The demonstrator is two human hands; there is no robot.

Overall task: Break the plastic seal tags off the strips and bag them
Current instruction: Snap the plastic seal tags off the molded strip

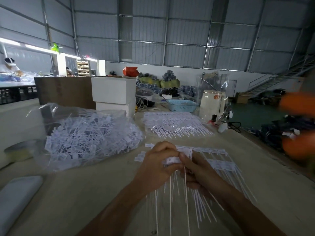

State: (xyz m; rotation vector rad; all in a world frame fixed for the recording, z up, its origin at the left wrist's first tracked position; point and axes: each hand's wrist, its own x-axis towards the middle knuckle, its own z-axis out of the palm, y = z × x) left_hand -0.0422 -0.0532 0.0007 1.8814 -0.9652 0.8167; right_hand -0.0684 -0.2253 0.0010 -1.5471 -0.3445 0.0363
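My left hand (157, 163) and my right hand (196, 169) meet at the table's middle. Both grip one bunch of white plastic seal tags (172, 160), whose thin tails (185, 201) fan down toward me. Under the hands lies a strip of joined tags (214, 151). To the left, a clear plastic bag (81, 135) lies open on its side, full of loose white tags. A second pile of tag strips (175, 124) rests further back on the table.
White boxes (113, 94) are stacked behind the bag, with a blue basket (181, 105) and a white appliance (212, 103) further right. A tape roll (18, 150) sits at the left edge. Someone in orange (297, 126) is blurred at the right. The table edge runs diagonally on the right.
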